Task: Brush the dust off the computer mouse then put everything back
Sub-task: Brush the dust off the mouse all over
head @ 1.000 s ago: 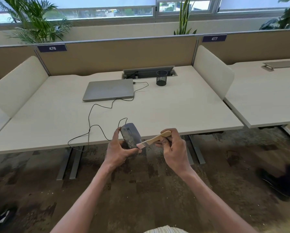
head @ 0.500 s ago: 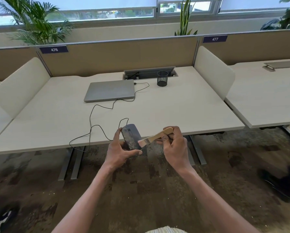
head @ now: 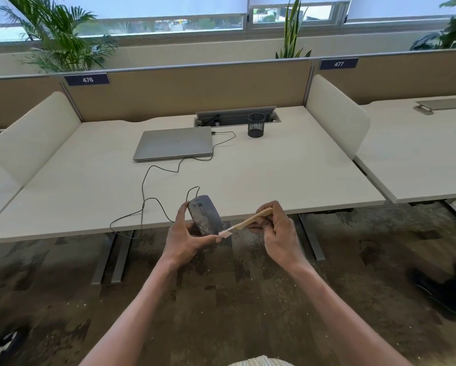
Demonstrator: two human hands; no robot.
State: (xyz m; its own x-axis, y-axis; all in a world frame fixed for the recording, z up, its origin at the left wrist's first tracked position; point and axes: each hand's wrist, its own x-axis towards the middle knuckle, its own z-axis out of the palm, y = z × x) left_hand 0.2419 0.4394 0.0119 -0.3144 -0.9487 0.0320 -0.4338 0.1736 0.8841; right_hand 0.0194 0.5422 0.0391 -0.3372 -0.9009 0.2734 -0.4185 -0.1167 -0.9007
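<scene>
A person's left hand (head: 186,240) grips a dusty mouse (head: 204,215) at the desk's (head: 274,180) front edge while the right hand (head: 277,229) holds a wooden brush (head: 244,223), bristles touching the mouse's lower end.

From left: a white side panel (head: 34,138), the mouse cable (head: 147,191) looping over the front edge, a closed laptop (head: 174,143), a mesh cup (head: 256,124) and another panel (head: 337,114); bare desktop lies right of the hands.

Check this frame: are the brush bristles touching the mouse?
Touching. The head view shows the brush bristles meeting the lower edge of the mouse, no gap visible.
</scene>
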